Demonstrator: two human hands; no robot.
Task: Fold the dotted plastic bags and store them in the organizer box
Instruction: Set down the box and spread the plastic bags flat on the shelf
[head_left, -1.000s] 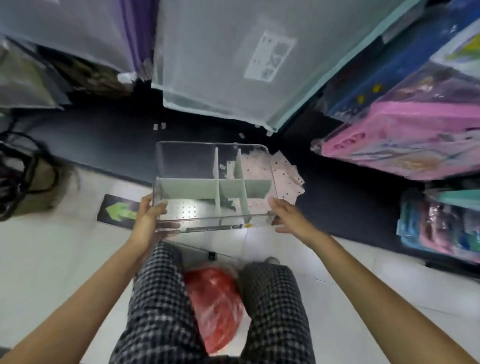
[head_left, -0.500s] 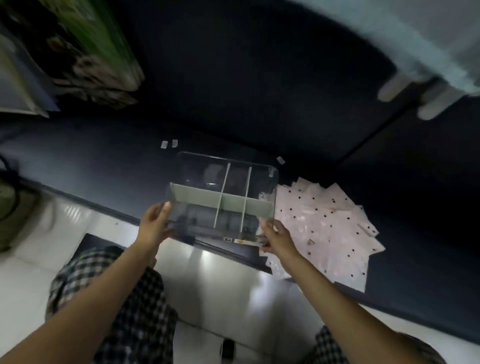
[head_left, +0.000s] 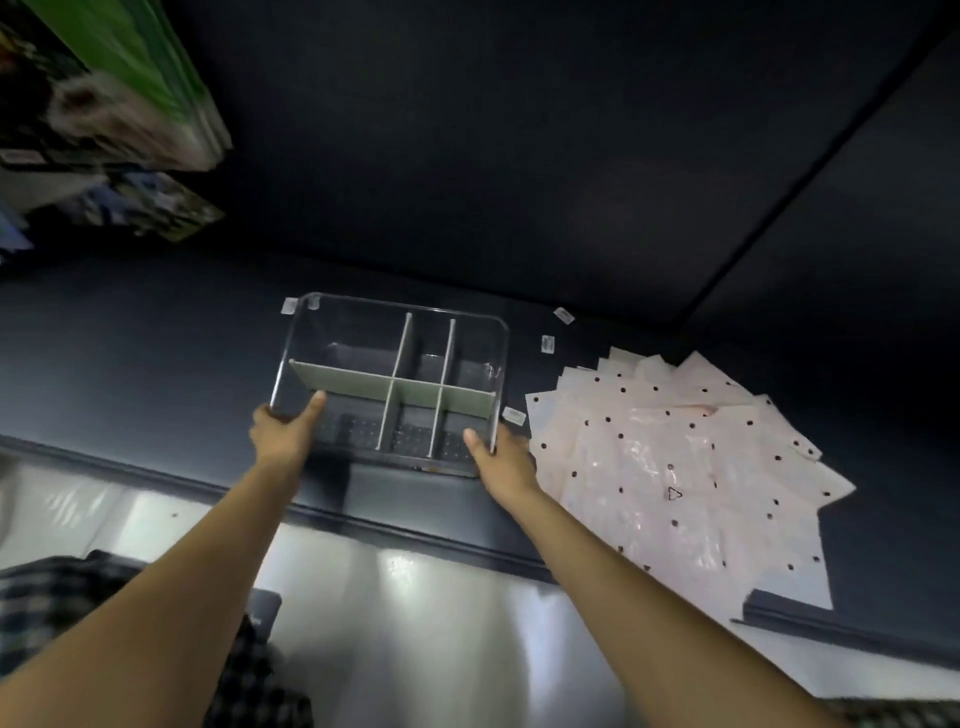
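Observation:
A clear organizer box (head_left: 395, 317) with pale green dividers sits on a dark shelf surface. Its compartments hold nothing that I can see. My left hand (head_left: 283, 434) grips its near left corner, thumb over the rim. My right hand (head_left: 501, 457) grips its near right corner. Just to the right of the box lies a fanned pile of pale pink plastic bags with black dots (head_left: 685, 467), flat and unfolded, partly hanging over the shelf's front edge.
The dark shelf (head_left: 156, 364) has a raised front lip, with glossy white floor (head_left: 415, 623) below it. Packaged goods (head_left: 104, 130) hang at the upper left. Small white tags (head_left: 548, 344) lie near the box. My checked trousers (head_left: 249, 675) show at the bottom.
The view swung up from the floor and my lap to the dark shelf. Both hands carried the box forward and slightly left, down onto the shelf beside the bags.

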